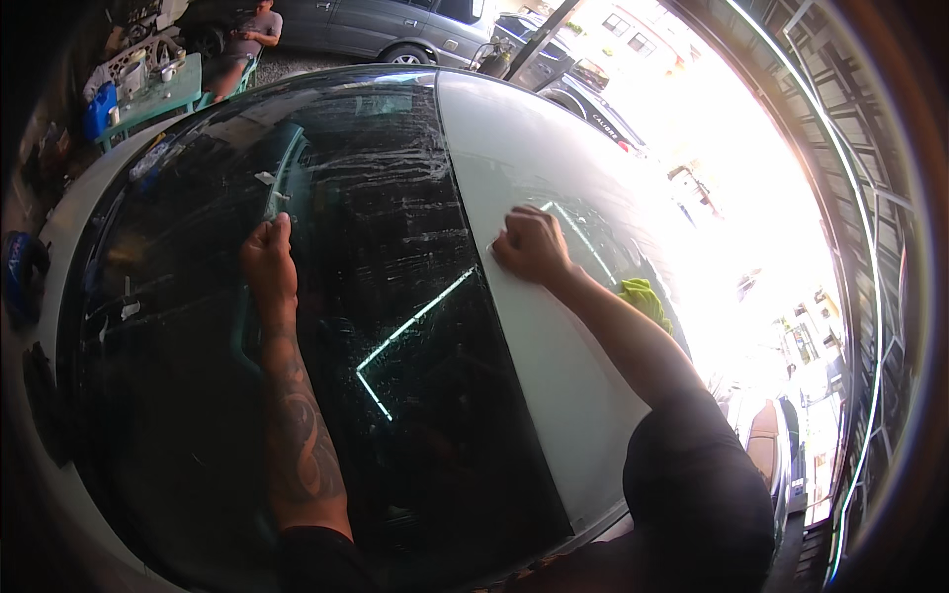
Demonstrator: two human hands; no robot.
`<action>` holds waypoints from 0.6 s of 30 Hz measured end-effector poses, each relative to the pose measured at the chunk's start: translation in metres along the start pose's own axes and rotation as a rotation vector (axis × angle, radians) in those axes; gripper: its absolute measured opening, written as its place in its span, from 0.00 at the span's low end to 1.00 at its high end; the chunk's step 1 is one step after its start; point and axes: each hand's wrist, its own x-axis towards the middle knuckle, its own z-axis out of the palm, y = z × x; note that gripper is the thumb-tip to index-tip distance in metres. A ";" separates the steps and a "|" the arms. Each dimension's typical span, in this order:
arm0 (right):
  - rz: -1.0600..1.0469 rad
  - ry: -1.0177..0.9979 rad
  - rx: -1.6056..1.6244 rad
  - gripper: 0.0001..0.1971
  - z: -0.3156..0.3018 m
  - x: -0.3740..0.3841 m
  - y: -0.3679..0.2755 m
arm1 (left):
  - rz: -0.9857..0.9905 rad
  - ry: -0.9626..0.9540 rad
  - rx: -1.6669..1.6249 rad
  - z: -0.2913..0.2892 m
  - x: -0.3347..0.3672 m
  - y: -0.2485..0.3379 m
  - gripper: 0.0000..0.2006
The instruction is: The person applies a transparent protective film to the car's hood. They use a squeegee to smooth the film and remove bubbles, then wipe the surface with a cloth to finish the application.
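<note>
A wide dark windshield (415, 188), streaked and wet-looking, lies in front of me and meets the white roof (568, 390) of a car. Over the glass, my left hand (270, 259) is closed in a pinch with the thumb uppermost; whatever is between its fingers is too small to make out. Just beyond it, a pale scrap (264, 178) sits on the glass. My right hand (531, 243) is curled into a fist against the white roof near the glass edge, and nothing shows in it. Behind that wrist rests a crumpled yellow-green cloth (645, 301).
At the far left stands a green table (163, 94) with a blue container (100, 111) beside it. A person (255, 40) sits near it. A grey vehicle (366, 30) is parked beyond the windshield. A motorcycle seat (764, 435) shows at lower right.
</note>
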 end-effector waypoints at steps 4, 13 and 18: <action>-0.007 0.039 0.007 0.10 0.001 -0.006 0.009 | 0.014 0.007 0.099 -0.005 0.000 0.003 0.21; 0.279 0.071 -0.205 0.13 0.028 0.094 0.095 | -0.069 -0.077 0.034 0.019 -0.014 0.006 0.22; 0.013 0.079 -0.036 0.12 0.006 0.008 0.052 | 0.040 -0.009 0.139 -0.010 0.000 0.010 0.23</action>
